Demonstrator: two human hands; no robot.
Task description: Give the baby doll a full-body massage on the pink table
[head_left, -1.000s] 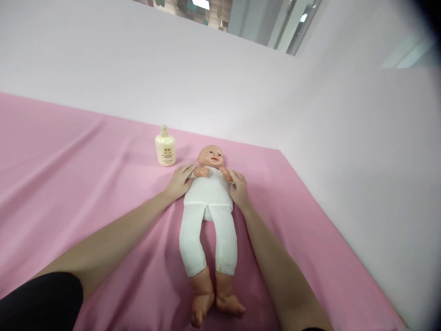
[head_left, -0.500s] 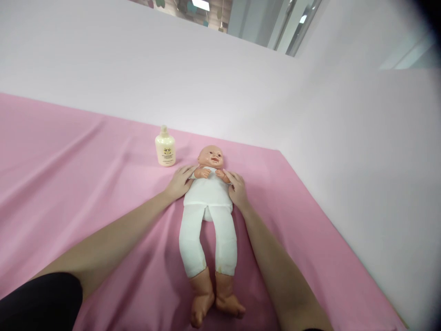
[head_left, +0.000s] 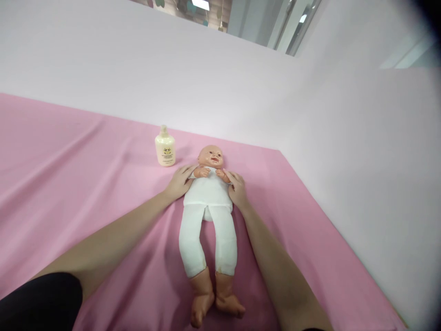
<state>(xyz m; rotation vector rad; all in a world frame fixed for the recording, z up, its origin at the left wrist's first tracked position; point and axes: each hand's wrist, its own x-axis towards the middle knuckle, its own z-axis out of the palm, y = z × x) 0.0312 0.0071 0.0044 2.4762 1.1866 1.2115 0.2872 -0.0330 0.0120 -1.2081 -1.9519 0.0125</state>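
Note:
A baby doll (head_left: pixel 208 191) in a white top and white trousers lies on its back, head away from me and bare feet toward me. Its arms are bent, with the small hands resting on the chest. My left hand (head_left: pixel 180 182) is closed against the doll's side and upper arm at the left of the view, fingertips near the shoulder. On the opposite side, my right hand (head_left: pixel 237 187) grips it the same way, fingers over the other arm. Parts of both thumbs and palms are hidden.
A cream pump bottle (head_left: pixel 166 149) with a dark printed label stands upright to the left of the doll's head. Pink cloth (head_left: pixel 113 170) with folds covers the surface. White walls (head_left: pixel 193 78) rise behind it and along the right side.

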